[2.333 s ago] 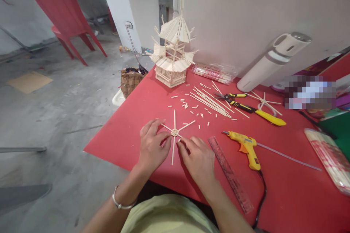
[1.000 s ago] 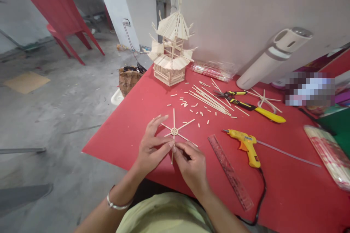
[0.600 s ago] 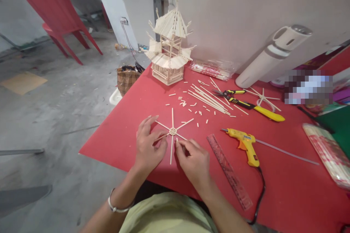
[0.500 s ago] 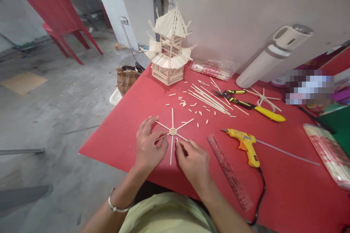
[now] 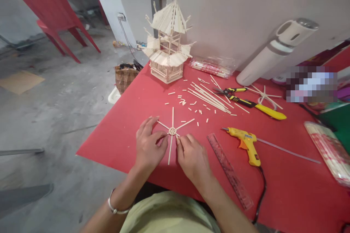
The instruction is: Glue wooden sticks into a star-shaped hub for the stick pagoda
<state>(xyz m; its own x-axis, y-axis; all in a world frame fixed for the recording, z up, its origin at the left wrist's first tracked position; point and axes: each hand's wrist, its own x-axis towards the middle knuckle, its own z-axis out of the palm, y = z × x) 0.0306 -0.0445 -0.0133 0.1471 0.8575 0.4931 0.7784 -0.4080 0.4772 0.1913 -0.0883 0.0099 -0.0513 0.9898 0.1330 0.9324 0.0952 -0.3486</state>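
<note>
A star-shaped frame of thin wooden sticks (image 5: 171, 145) lies flat on the red tabletop, its spokes running out from a small hexagonal ring. My left hand (image 5: 150, 145) is at its left side, thumb and forefinger pinched on the lower-left spoke, the other fingers over the upper-left one. On the right, my right hand (image 5: 193, 156) is closed, with a small pale stick end showing at its fingertips close to the ring. Most of the lower-right spoke is hidden by that hand. Short cut stick pieces (image 5: 183, 102) are scattered beyond the frame.
A stick-built pagoda model (image 5: 167, 58) stands at the back. Long sticks (image 5: 209, 98), yellow-handled cutters (image 5: 257, 107), a clear ruler (image 5: 229, 171) and a yellow glue gun (image 5: 247, 143) with its cord lie rightward. Behind them a white flask (image 5: 276, 52) leans against the wall.
My right hand has moved slightly up and left, bringing its fingertips closer to the ring. The frame has turned a little; my left hand keeps its place.
</note>
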